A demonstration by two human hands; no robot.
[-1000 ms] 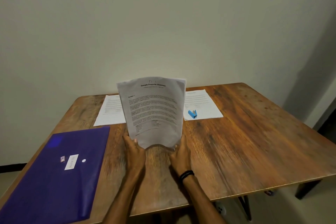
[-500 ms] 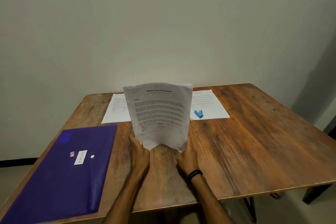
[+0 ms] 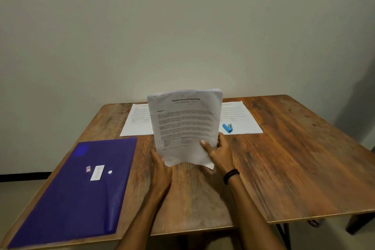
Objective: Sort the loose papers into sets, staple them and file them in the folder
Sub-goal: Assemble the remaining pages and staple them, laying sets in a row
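between both hands [image 3: 220, 155], gripped upright papers [image 3: 185, 126]

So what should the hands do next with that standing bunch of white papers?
Probably tap the upright stack of white printed papers on the brown wooden table to even its edges: the left hand and right hand grip its bottom, its top corner looks ragged, and the small blue stapler lies untouched.

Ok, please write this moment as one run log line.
left hand: holds paper stack upright | right hand: pinches it | blue stapler: on right sheet | purple folder: lies flat
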